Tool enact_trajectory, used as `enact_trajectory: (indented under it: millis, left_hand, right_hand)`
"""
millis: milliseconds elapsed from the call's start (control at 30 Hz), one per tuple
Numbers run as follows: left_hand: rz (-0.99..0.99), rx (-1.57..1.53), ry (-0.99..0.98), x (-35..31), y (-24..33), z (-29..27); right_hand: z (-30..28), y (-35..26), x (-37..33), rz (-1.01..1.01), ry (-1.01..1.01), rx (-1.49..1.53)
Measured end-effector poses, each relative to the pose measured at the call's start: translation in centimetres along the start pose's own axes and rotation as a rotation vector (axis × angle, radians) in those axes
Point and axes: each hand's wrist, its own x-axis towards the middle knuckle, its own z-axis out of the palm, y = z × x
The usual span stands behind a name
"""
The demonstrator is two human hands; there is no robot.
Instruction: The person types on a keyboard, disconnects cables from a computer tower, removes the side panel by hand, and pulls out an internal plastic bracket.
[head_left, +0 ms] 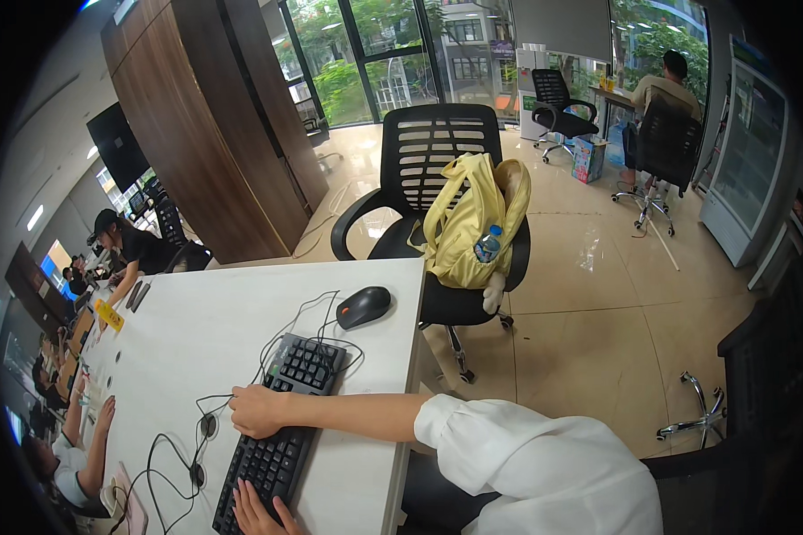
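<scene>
A black keyboard [268, 459] lies slantwise on the white table, its number pad toward the far end. My right hand [260, 411] reaches across the keyboard from the right, fingers curled at its left edge. A thin black cable [212, 396] runs up to the pinched fingertips. My left hand [257, 514] rests on the near part of the keys with its fingers spread. Beyond the number pad sits a black mouse [364, 308], untouched. Loops of cable cross the number pad and lie left of the keyboard, with small dark round table fittings [208, 425] beside them.
The white table [196, 312] ends along its right edge. Past it stands a black office chair [441, 134] holding a yellow backpack [459, 218] with a bottle. Other people sit at the table's left side and by the far window. A glass-door fridge [748, 152] stands right.
</scene>
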Motion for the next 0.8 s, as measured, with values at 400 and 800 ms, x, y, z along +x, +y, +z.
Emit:
enact_trajectory:
  millis: [400,800]
  left_hand:
    - [-0.602,-0.549,-0.243,0.4,3.2,-2.3]
    - [-0.599,-0.492,-0.234,0.0,3.1,-2.7]
  right_hand:
    - [-1.1,0.7,0.2,-0.083,-0.195,-0.073]
    - [-2.6,-0.6,-0.4,0.0,-0.08,0.021]
